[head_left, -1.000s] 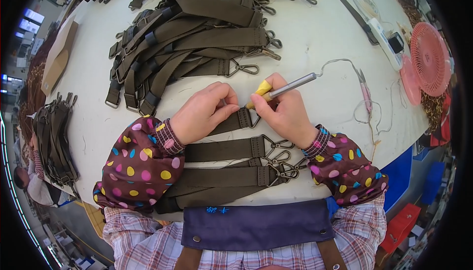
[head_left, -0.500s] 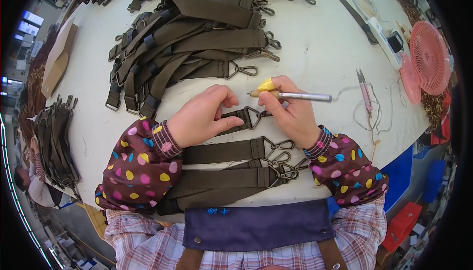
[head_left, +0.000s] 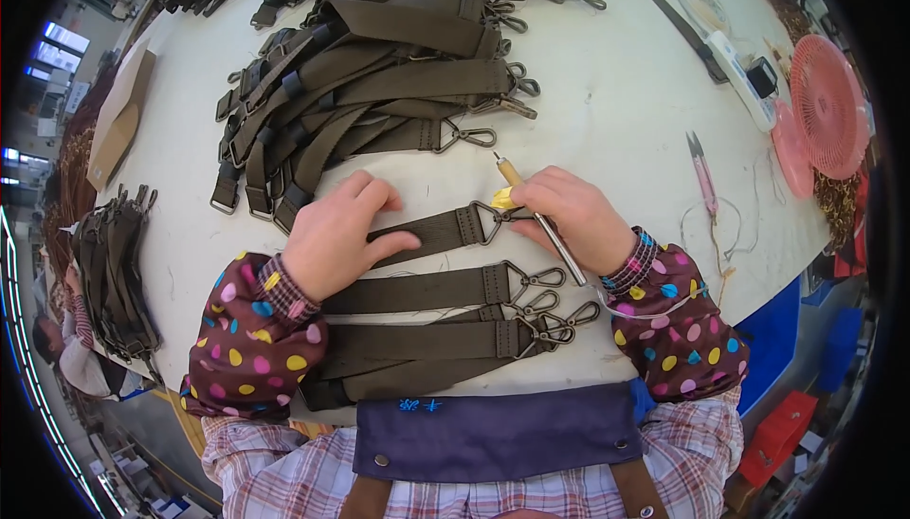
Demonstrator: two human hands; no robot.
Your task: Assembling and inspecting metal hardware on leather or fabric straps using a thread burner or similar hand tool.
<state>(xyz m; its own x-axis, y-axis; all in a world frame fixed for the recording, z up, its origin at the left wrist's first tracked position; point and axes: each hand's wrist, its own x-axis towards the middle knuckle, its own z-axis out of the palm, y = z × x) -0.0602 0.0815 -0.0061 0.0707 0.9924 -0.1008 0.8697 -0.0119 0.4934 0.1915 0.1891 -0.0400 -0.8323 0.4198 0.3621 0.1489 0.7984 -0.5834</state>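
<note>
My right hand (head_left: pixel 575 216) is closed round a corded pen-shaped tool (head_left: pixel 510 172) with a thin metal tip, tan grip and silver barrel. Yellow tape wraps one of its fingers. Under that hand lies the snap hook of an olive-brown webbing strap (head_left: pixel 431 236), partly hidden by the fingers; a triangular metal ring (head_left: pixel 489 222) joins hook and strap. My left hand (head_left: pixel 339 235) rests over the strap's other part, thumb and fingers apart, holding nothing. Nearer me are more straps (head_left: pixel 417 290) with stitched ends and metal hooks.
A big heap of similar straps (head_left: pixel 398 83) fills the far middle of the white table. At right lie pink-handled snips (head_left: pixel 702 178), a white power strip (head_left: pixel 742 81) and a pink fan (head_left: pixel 828 107). Another strap bundle (head_left: pixel 116 277) hangs at the left edge, where a person sits beyond.
My right hand has turned the tool from level to slanted, its tip now pointing away from me, and come down by the hook. My left hand has shifted left, baring more strap.
</note>
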